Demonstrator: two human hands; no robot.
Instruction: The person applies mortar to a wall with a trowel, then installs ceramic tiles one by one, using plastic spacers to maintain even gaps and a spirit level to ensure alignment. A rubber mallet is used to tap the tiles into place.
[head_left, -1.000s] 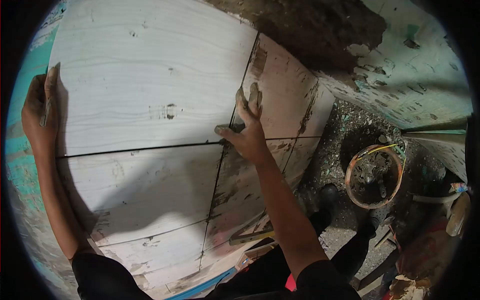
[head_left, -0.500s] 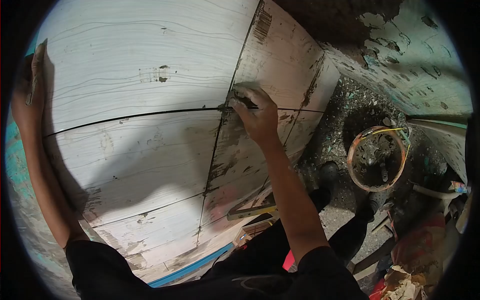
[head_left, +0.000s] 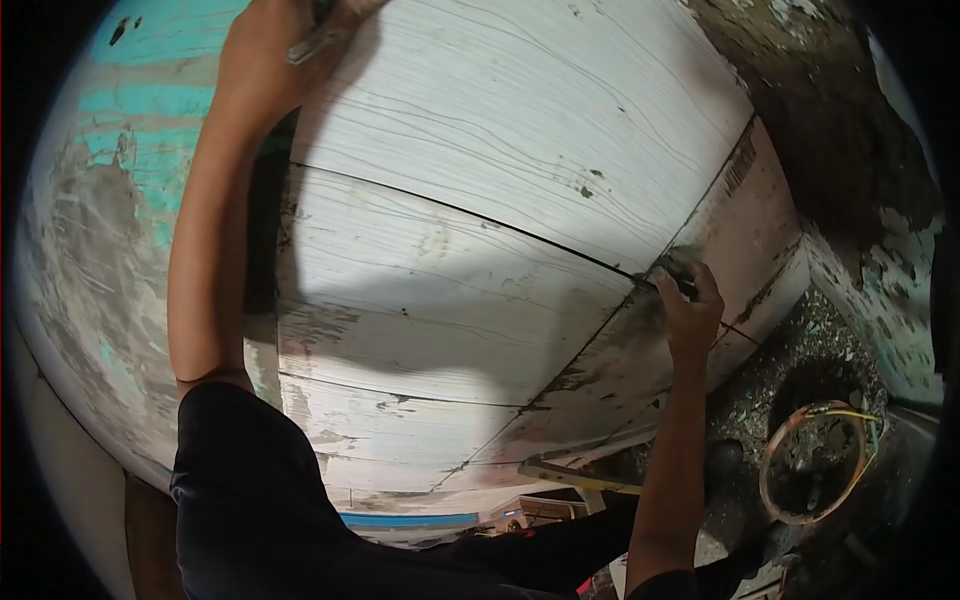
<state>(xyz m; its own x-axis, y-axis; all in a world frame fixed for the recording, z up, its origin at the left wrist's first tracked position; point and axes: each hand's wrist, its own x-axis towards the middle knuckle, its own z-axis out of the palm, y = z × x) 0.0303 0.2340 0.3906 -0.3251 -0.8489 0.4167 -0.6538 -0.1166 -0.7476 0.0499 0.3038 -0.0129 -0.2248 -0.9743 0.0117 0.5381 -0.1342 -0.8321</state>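
Large white wood-grain tiles cover the wall in front of me, and the upper tile point(head_left: 520, 110) meets the lower tile point(head_left: 430, 260) along a dark joint. My left hand point(head_left: 275, 55) is at the upper tile's left edge, its fingers around that edge and partly cut off by the top of the view. At the right end of the joint, where a narrower side tile point(head_left: 735, 220) adjoins, my right hand point(head_left: 693, 300) has its thumb and fingers curled together. A small dark thing shows between those fingertips; I cannot tell what it is.
To the left, bare wall point(head_left: 120, 190) shows turquoise paint and grey mortar smears. A round bucket point(head_left: 765, 470) with a yellow-green handle stands on the rubble-strewn floor at right. A yellowish level-like bar point(head_left: 585, 477) and a blue strip point(head_left: 410, 520) lie below the tiles.
My view has turned left, so the tiles and bucket appear farther right and tilted. Both hands keep their places, left at the tile edge and right at the joint.
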